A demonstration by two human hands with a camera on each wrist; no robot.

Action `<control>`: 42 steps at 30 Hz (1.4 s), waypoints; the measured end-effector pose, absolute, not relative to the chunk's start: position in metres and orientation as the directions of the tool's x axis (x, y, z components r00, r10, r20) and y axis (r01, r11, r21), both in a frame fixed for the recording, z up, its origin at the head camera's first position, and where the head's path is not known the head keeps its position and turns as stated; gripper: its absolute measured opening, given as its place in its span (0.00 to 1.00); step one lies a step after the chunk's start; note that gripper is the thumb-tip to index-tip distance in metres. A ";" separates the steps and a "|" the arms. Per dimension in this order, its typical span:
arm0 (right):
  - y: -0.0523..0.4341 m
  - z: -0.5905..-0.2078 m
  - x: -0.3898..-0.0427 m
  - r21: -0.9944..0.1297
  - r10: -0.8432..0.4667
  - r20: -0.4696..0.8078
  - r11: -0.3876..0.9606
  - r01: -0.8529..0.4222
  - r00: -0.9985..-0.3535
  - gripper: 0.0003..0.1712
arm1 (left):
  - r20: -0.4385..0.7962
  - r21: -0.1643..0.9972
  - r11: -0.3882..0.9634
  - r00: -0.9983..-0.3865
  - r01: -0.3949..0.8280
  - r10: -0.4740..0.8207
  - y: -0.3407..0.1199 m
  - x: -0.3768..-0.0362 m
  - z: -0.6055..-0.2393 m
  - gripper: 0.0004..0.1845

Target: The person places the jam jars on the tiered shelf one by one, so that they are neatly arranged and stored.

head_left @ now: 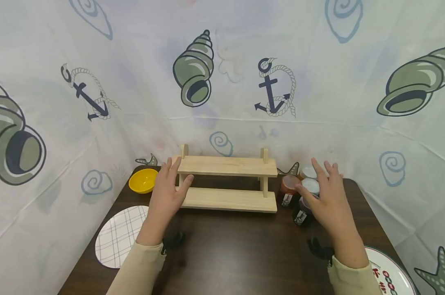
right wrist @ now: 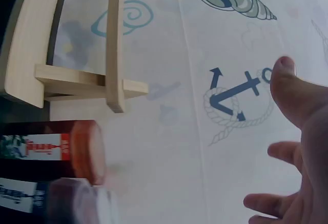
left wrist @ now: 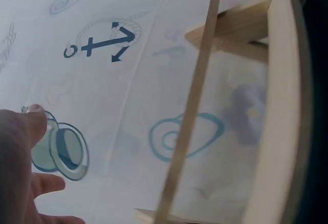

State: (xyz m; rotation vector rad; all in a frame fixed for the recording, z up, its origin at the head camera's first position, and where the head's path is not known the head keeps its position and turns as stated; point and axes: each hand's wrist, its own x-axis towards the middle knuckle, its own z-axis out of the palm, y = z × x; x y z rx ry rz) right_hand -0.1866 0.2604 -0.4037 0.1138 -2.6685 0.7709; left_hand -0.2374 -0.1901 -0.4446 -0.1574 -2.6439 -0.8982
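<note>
Rack: the wooden 2-tier rack [head_left: 228, 182] stands upright on the dark table [head_left: 237, 254] against the printed backdrop, its lower shelf stepping forward of the upper one, so both shelves face the person.
Left hand: the left hand [head_left: 168, 194] has straight, loosely spread fingers, with the thumb reaching toward the rack's near-left post; it sits right at the rack's left end. Whether it touches the wood I cannot tell. It holds nothing.
Right hand: the right hand [head_left: 327, 200] is spread flat with fingers apart and hovers over the jars; the right wrist view shows its fingers clear of them, gripping nothing.
Jars: 4 jars stand clustered under and just ahead of the right hand, beside the rack's right end: a red-lidded jar [head_left: 289, 190], 2 white-lidded ones [head_left: 311, 185], and a dark jar [head_left: 303, 213] nearest the thumb.
Left of left hand: a yellow bowl [head_left: 143, 180] and a checked plate [head_left: 121, 235].
Near right wrist: a patterned plate [head_left: 388, 274] at the table edge.
</note>
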 end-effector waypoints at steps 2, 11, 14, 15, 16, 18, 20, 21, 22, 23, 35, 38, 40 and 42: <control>0.262 -0.408 -0.181 -0.544 0.063 0.363 0.824 -0.157 -0.929 0.55 | 0.348 0.614 0.763 -0.937 0.201 -0.033 -0.189 -0.234 -0.452 0.45; 0.265 -0.425 -0.165 -0.611 0.218 0.413 0.787 -0.091 -0.884 0.50 | 0.302 0.703 0.701 -0.942 0.118 -0.145 -0.188 -0.239 -0.495 0.46; 0.265 -0.432 -0.161 -0.634 0.261 0.404 0.771 -0.062 -0.877 0.49 | 0.285 0.723 0.685 -0.943 0.093 -0.174 -0.187 -0.242 -0.508 0.46; 0.265 -0.435 -0.160 -0.646 0.278 0.403 0.761 -0.056 -0.872 0.48 | 0.283 0.725 0.684 -0.941 0.083 -0.186 -0.186 -0.242 -0.513 0.46; 0.264 -0.438 -0.159 -0.658 0.295 0.403 0.752 -0.050 -0.866 0.48 | 0.283 0.727 0.682 -0.939 0.076 -0.197 -0.186 -0.242 -0.517 0.45; 0.263 -0.447 -0.158 -0.680 0.331 0.404 0.732 -0.038 -0.853 0.48 | 0.289 0.733 0.677 -0.931 0.065 -0.224 -0.184 -0.242 -0.524 0.45; 0.262 -0.457 -0.158 -0.703 0.371 0.398 0.711 -0.019 -0.839 0.48 | 0.305 0.738 0.672 -0.919 0.062 -0.250 -0.181 -0.243 -0.531 0.44; 0.262 -0.462 -0.159 -0.719 0.391 0.390 0.695 -0.010 -0.834 0.48 | 0.313 0.741 0.668 -0.913 0.063 -0.262 -0.180 -0.243 -0.534 0.44; 0.261 -0.468 -0.159 -0.732 0.408 0.378 0.681 0.002 -0.831 0.48 | 0.321 0.746 0.663 -0.907 0.066 -0.272 -0.178 -0.243 -0.537 0.45; 0.261 -0.474 -0.160 -0.746 0.425 0.362 0.665 0.015 -0.829 0.48 | 0.324 0.749 0.659 -0.903 0.064 -0.281 -0.177 -0.244 -0.540 0.45; 0.265 -0.543 -0.177 -0.849 0.495 0.236 0.523 0.070 -0.836 0.51 | 0.292 0.740 0.672 -0.895 -0.013 -0.338 -0.176 -0.250 -0.571 0.46; 0.264 -0.550 -0.178 -0.859 0.490 0.220 0.507 0.071 -0.843 0.51 | 0.275 0.749 0.662 -0.895 -0.030 -0.352 -0.176 -0.252 -0.578 0.46; 0.265 -0.553 -0.179 -0.866 0.493 0.212 0.495 0.072 -0.844 0.50 | 0.260 0.771 0.636 -0.893 -0.038 -0.369 -0.176 -0.253 -0.581 0.47; 0.266 -0.555 -0.181 -0.876 0.496 0.203 0.477 0.069 -0.844 0.50 | 0.244 0.796 0.604 -0.889 -0.044 -0.387 -0.176 -0.254 -0.584 0.47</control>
